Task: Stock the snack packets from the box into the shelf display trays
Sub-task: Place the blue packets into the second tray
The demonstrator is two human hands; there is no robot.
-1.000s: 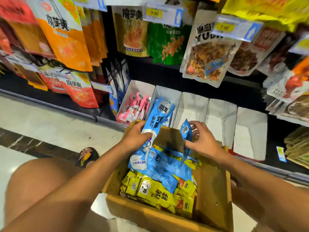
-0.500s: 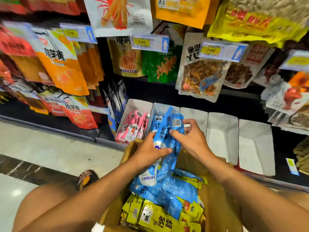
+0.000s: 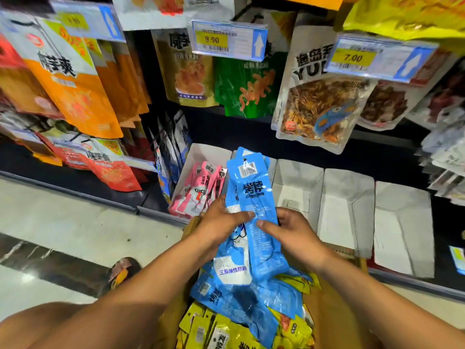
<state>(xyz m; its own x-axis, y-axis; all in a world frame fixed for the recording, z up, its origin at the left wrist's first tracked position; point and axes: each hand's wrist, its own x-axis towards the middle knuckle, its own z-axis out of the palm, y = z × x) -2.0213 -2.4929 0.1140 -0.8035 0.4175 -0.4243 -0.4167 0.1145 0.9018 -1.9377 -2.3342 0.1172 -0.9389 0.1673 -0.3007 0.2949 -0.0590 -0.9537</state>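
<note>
Left hand (image 3: pixel 221 222) and right hand (image 3: pixel 294 233) both grip my stack of blue packets (image 3: pixel 254 197), squared upright above the box (image 3: pixel 324 306), so I reckon it slides neatly into a white tray (image 3: pixel 297 177) behind.

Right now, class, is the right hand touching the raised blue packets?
Touching. The head view shows the right hand with its thumb lying flat on the front of the blue packets.

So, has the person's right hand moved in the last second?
Yes. The right hand has come left, toward the tray of pink packets, and now grips the blue packet bundle beside the left hand.
</note>
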